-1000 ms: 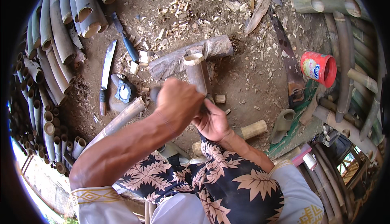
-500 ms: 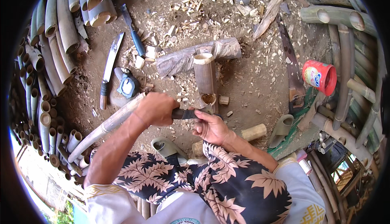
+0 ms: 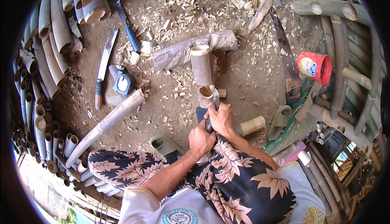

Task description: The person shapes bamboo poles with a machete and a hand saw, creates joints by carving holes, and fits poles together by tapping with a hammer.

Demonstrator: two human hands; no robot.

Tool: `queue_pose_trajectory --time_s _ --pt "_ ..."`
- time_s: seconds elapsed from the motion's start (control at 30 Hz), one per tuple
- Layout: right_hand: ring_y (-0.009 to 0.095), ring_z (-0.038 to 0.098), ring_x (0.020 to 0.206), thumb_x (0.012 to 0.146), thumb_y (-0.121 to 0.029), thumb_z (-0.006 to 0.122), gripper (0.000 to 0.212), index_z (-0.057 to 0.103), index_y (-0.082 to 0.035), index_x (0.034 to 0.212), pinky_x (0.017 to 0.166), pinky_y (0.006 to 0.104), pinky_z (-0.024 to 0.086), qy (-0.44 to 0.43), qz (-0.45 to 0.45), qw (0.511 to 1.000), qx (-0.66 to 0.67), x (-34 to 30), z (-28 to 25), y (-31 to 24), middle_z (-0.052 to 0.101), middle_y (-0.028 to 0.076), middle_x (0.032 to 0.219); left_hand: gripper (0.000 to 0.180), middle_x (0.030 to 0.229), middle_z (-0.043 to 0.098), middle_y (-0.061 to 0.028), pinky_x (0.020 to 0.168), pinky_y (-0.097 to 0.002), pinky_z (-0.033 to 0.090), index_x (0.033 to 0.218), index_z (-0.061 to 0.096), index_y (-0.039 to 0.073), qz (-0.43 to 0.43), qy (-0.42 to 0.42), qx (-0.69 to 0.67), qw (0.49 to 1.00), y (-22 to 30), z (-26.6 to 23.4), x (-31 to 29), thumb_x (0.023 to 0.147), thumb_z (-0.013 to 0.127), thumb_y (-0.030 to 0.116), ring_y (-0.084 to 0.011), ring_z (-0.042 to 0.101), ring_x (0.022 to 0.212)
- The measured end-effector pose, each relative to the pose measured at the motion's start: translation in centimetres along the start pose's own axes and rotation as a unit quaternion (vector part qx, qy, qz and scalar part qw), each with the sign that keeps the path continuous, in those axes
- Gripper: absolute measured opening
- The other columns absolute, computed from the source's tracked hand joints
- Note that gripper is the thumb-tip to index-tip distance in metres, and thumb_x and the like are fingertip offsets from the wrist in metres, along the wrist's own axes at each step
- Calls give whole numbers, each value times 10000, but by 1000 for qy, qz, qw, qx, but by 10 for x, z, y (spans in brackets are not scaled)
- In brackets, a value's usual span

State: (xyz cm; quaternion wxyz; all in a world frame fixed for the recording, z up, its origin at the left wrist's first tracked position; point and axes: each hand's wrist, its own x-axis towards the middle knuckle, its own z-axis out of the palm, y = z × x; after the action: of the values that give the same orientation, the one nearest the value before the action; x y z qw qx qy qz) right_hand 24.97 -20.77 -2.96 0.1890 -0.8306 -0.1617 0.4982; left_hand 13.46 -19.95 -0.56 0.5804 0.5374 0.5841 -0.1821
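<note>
A thick bamboo piece (image 3: 202, 69) rests across a log (image 3: 172, 56), pointing away from me, with a hollow opening cut in its near part. Beside that opening stands the short metal blade of a dark-handled knife (image 3: 216, 98). My right hand (image 3: 221, 120) is closed around the knife near the blade. Just below and to the left, my left hand (image 3: 202, 139) is wrapped round the lower part of the dark handle. The two hands almost touch. A dark flat patch left of the fingers is too covered to name.
To the left lie a long knife (image 3: 106, 57), a blue-handled chisel (image 3: 129, 29), a tape measure (image 3: 123, 82) and a bamboo pole (image 3: 105, 127). On the right are a handsaw (image 3: 286, 57), a red tub (image 3: 315, 67) and a sandal (image 3: 279, 122). Stacked bamboo lines both sides; wood chips litter the ground.
My left hand has come right and down from above the bamboo pole to beside my right hand. The knife has turned from lying sideways to pointing away, its blade now at the bamboo's opening.
</note>
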Motion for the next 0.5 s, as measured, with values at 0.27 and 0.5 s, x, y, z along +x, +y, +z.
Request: queue_pose_trajectory --time_s 0.27,0.5 --pt "307 696 683 990 -338 464 449 647 56 879 665 435 546 -140 -41 989 -3 -9 19 -5 690 209 745 464 852 710 -236 786 -424 567 1170 680 70 48 -6 -62 997 -48 -25 6 757 744 270 -324 727 782" --pt "247 710 814 1018 -238 523 246 554 -45 1167 799 399 599 -251 47 734 629 5 32 -22 687 139 1048 106 782 684 -82 601 -393 539 855 669 106 311 48 478 820 34 -152 48 793 696 187 -259 678 646"
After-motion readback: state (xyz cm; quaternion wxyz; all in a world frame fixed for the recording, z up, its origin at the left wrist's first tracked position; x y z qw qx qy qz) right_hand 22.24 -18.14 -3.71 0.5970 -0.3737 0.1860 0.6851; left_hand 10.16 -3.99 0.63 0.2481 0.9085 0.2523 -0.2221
